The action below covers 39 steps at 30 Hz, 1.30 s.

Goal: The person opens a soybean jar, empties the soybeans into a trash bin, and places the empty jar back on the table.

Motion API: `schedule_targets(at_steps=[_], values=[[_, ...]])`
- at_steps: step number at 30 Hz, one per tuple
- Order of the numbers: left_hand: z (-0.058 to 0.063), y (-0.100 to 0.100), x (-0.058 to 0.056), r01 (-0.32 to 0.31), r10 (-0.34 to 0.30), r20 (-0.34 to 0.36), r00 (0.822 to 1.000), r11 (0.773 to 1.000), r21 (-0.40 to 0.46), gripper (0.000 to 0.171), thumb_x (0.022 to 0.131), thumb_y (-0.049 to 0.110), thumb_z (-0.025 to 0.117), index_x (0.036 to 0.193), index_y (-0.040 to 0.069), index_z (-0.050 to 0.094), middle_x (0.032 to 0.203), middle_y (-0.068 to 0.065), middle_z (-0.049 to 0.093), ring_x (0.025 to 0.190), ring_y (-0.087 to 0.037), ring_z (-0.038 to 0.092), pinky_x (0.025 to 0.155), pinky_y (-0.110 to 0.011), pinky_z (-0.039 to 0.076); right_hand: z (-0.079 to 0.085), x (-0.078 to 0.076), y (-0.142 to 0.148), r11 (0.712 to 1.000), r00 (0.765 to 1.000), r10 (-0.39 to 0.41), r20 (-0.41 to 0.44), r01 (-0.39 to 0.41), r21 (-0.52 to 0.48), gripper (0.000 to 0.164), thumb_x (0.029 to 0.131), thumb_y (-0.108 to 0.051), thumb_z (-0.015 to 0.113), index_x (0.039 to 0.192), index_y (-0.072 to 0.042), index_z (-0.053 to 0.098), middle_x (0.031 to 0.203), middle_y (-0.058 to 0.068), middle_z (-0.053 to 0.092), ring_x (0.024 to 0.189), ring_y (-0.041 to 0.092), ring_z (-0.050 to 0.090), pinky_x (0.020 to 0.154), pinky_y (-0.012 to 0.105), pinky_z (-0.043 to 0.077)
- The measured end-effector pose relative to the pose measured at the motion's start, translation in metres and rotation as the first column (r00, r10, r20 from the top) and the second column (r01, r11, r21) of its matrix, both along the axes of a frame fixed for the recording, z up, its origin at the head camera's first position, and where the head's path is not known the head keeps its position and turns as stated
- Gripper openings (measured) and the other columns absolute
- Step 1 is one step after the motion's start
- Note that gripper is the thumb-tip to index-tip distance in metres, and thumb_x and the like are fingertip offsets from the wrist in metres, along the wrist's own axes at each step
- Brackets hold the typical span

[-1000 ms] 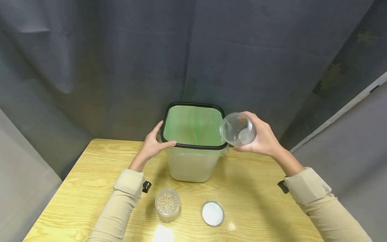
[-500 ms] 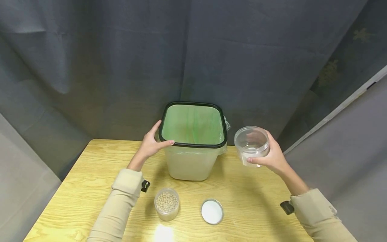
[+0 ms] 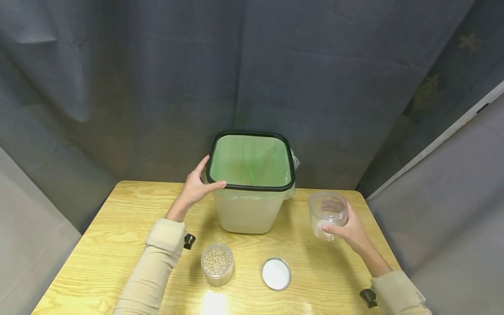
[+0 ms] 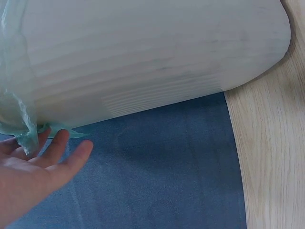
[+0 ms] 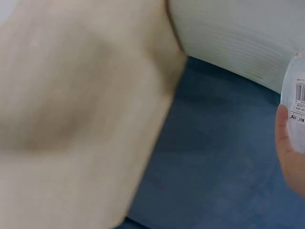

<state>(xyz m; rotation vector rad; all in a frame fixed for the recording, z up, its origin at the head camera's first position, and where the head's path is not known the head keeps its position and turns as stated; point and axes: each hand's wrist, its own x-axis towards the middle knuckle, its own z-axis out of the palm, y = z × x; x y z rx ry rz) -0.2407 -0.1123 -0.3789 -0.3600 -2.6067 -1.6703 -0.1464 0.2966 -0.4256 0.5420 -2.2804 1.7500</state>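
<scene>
At the bin's near-left corner, my left hand (image 3: 194,188) rests with thumb on the front rim and index finger along the left side. The left wrist view shows the fingers (image 4: 82,151) extended beside the liner bag (image 4: 28,136). The bin (image 3: 248,212) is whitish, with a black rim and a green bag inside. To its right, my right hand (image 3: 353,227) grips a clear plastic jar (image 3: 324,227) by its side, its mouth up; no contents show. A barcode label (image 5: 299,102) shows on the jar in the right wrist view.
On the wooden table (image 3: 130,245), an open jar of pale round beans (image 3: 217,262) stands in front of the bin. Right of it lies a round white lid (image 3: 276,274). A dark curtain (image 3: 177,87) hangs behind the table.
My right hand has moved the clear jar from beside the bin's rim rightward and down toward the table, turning it from tipped to nearly upright. My left hand stays at the bin's corner.
</scene>
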Motion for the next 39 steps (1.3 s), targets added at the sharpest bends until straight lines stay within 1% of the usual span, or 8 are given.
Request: schedule_targets(at_steps=[5, 8, 13, 18, 25, 31, 34, 39], values=[[-0.004, -0.001, -0.001, 0.006, -0.006, 0.01, 1.0, 1.0, 0.003, 0.096, 0.071, 0.033, 0.076, 0.146, 0.019, 0.018, 0.148, -0.015, 0.018, 0.135, -0.03, 0.016, 0.107, -0.048, 0.018, -0.036, 0.007, 0.003, 0.999, 0.996, -0.038, 0.079, 0.039, -0.014, 0.077, 0.067, 0.012, 0.07, 0.133, 0.002, 0.032, 0.117, 0.026, 0.051, 0.102, 0.016, 0.057, 0.077, 0.019, 0.048], [-0.006, -0.001, -0.002, 0.01, -0.011, 0.01, 1.0, 1.0, 0.006, 0.097, 0.071, 0.034, 0.077, 0.147, 0.018, 0.018, 0.148, -0.015, 0.018, 0.135, -0.03, 0.016, 0.107, -0.048, 0.018, -0.057, 0.011, 0.004, 0.998, 0.99, -0.068, 0.125, 0.067, 0.012, 0.077, 0.068, 0.009, 0.071, 0.134, 0.0, 0.032, 0.117, 0.03, 0.049, 0.102, 0.013, 0.056, 0.077, 0.019, 0.048], [-0.008, -0.002, -0.002, 0.005, -0.005, -0.001, 1.0, 1.0, 0.009, 0.096, 0.071, 0.032, 0.077, 0.146, 0.017, 0.019, 0.148, -0.016, 0.019, 0.135, -0.03, 0.016, 0.107, -0.048, 0.018, -0.082, 0.016, 0.004, 0.996, 0.982, -0.084, 0.166, 0.078, 0.042, 0.076, 0.069, 0.004, 0.072, 0.134, -0.001, 0.032, 0.118, 0.032, 0.048, 0.101, 0.009, 0.056, 0.078, 0.021, 0.048], [-0.007, -0.002, -0.001, 0.002, -0.002, -0.005, 1.0, 1.0, 0.004, 0.095, 0.072, 0.031, 0.076, 0.146, 0.016, 0.019, 0.148, -0.017, 0.02, 0.135, -0.03, 0.017, 0.107, -0.048, 0.018, -0.098, 0.02, 0.001, 0.993, 0.972, -0.111, 0.206, 0.1, 0.063, 0.077, 0.07, 0.001, 0.073, 0.135, -0.002, 0.032, 0.119, 0.03, 0.048, 0.096, 0.006, 0.055, 0.077, 0.026, 0.049], [-0.008, -0.003, -0.002, -0.004, 0.004, -0.005, 1.0, 1.0, 0.006, 0.095, 0.072, 0.031, 0.076, 0.146, 0.016, 0.019, 0.147, -0.017, 0.02, 0.135, -0.029, 0.017, 0.107, -0.047, 0.018, -0.117, 0.024, -0.006, 0.978, 0.951, -0.184, 0.25, 0.153, 0.14, 0.081, 0.068, -0.005, 0.076, 0.136, -0.006, 0.032, 0.121, 0.021, 0.052, 0.097, 0.003, 0.051, 0.08, 0.024, 0.045], [-0.008, -0.004, -0.002, -0.001, 0.001, -0.005, 1.0, 1.0, 0.006, 0.095, 0.072, 0.031, 0.076, 0.146, 0.017, 0.019, 0.147, -0.017, 0.02, 0.135, -0.03, 0.017, 0.106, -0.048, 0.019, -0.137, 0.026, -0.013, 0.965, 0.931, -0.251, 0.266, 0.221, 0.138, 0.081, 0.067, -0.005, 0.076, 0.135, -0.004, 0.032, 0.121, 0.019, 0.052, 0.098, 0.007, 0.051, 0.081, 0.025, 0.045], [-0.007, -0.004, -0.001, -0.003, 0.003, -0.001, 1.0, 1.0, 0.006, 0.095, 0.072, 0.031, 0.076, 0.146, 0.017, 0.018, 0.148, -0.017, 0.019, 0.135, -0.03, 0.017, 0.106, -0.048, 0.019, -0.145, 0.029, -0.015, 0.958, 0.915, -0.284, 0.287, 0.256, 0.131, 0.083, 0.066, -0.005, 0.077, 0.135, -0.006, 0.032, 0.122, 0.017, 0.051, 0.099, 0.01, 0.051, 0.082, 0.024, 0.044], [-0.008, -0.002, -0.002, 0.003, -0.003, -0.001, 1.0, 1.0, 0.011, 0.096, 0.072, 0.032, 0.076, 0.146, 0.017, 0.018, 0.148, -0.016, 0.019, 0.135, -0.03, 0.017, 0.106, -0.048, 0.018, -0.156, 0.036, -0.018, 0.942, 0.893, -0.33, 0.305, 0.292, 0.163, 0.087, 0.065, -0.008, 0.079, 0.137, -0.008, 0.03, 0.123, 0.017, 0.051, 0.104, 0.023, 0.05, 0.082, 0.027, 0.045]])
